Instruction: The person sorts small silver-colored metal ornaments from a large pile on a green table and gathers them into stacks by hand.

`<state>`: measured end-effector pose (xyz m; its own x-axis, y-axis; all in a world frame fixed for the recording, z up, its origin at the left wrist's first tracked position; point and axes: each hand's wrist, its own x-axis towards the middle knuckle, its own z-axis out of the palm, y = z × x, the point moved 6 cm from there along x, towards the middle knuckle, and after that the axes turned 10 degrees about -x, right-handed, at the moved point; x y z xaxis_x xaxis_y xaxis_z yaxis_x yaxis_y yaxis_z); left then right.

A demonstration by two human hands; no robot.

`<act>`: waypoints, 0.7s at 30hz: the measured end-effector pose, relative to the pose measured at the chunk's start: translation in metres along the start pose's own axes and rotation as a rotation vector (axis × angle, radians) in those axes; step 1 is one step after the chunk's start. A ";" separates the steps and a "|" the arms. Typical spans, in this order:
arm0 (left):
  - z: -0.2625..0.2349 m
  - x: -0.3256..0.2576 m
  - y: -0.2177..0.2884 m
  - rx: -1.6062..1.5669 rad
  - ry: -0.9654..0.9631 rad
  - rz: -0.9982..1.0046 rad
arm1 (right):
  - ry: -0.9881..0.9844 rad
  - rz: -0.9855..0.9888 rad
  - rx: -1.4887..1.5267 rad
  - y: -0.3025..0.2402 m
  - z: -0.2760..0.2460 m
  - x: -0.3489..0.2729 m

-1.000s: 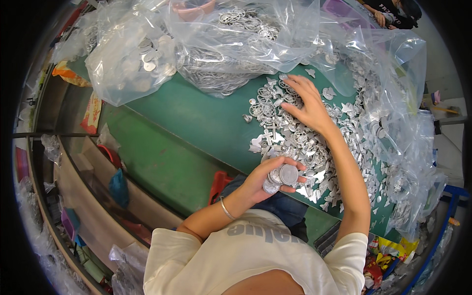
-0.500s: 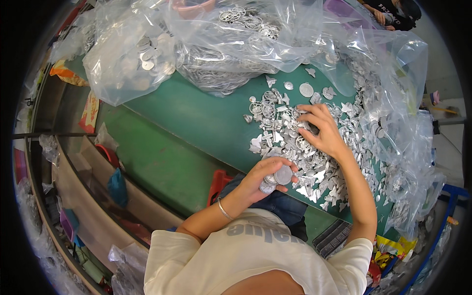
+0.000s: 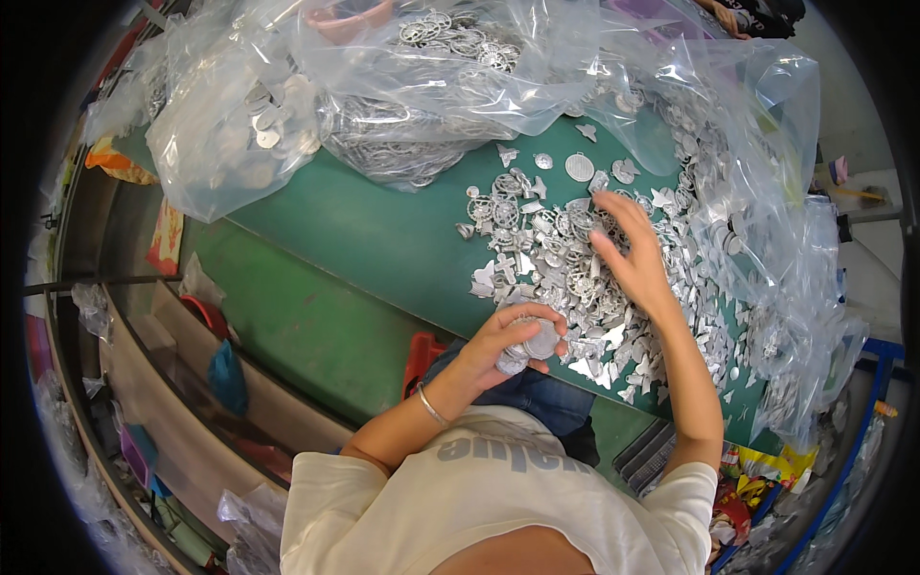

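My left hand [image 3: 496, 350] is closed round several flat, round silver-grey metal discs [image 3: 539, 340], held near the front edge of the green tabletop [image 3: 383, 240]. The thumb lies over the discs. A spread-out heap of small silver-grey metal pieces [image 3: 565, 259], some shaped like crosses or butterflies and some like open rings, covers the table's right part. Over this heap is my right hand [image 3: 634, 264], its thumb and fingers apart with nothing seen between them. The fingertips are close to the pieces; whether they touch cannot be made out. One larger round disc [image 3: 579, 168] lies flat at the heap's far side.
A clear plastic bag of openwork metal pieces [image 3: 393, 144] stands at the back, beside a bag of round discs [image 3: 268, 129]. More clear plastic [image 3: 767, 182] lines the right side. Shelving [image 3: 182, 355] runs along the left. Another person's hand [image 3: 726, 17] shows at the far right.
The whole view has shifted slightly. My right hand has moved a little over the heap, and its thumb and fingers are wider apart. The left hand still holds the discs.
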<state>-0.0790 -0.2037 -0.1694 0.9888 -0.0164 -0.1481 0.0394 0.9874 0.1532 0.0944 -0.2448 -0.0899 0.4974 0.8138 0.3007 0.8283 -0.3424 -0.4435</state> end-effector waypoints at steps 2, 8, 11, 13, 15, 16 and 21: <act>0.000 0.003 0.000 -0.051 -0.057 -0.029 | -0.006 -0.005 -0.023 0.005 0.015 0.019; -0.002 0.005 0.000 -0.114 -0.099 -0.038 | -0.093 -0.145 -0.247 -0.006 0.058 0.055; -0.002 0.005 -0.001 -0.115 -0.106 -0.037 | -0.189 -0.098 -0.101 -0.006 0.056 0.059; -0.002 0.005 -0.001 -0.113 -0.104 -0.037 | -0.267 0.060 0.081 -0.006 0.056 0.056; -0.003 0.006 -0.001 -0.111 -0.099 -0.038 | -0.222 0.192 0.357 -0.007 0.053 0.050; -0.003 0.006 -0.001 -0.102 -0.101 -0.038 | -0.156 0.109 0.263 -0.009 0.049 0.049; -0.003 0.006 0.000 -0.049 -0.082 -0.043 | -0.046 0.205 0.645 -0.009 0.040 0.040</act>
<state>-0.0733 -0.2035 -0.1735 0.9949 -0.0701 -0.0728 0.0773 0.9920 0.0998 0.0964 -0.1900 -0.1074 0.6049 0.7862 0.1269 0.3914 -0.1548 -0.9071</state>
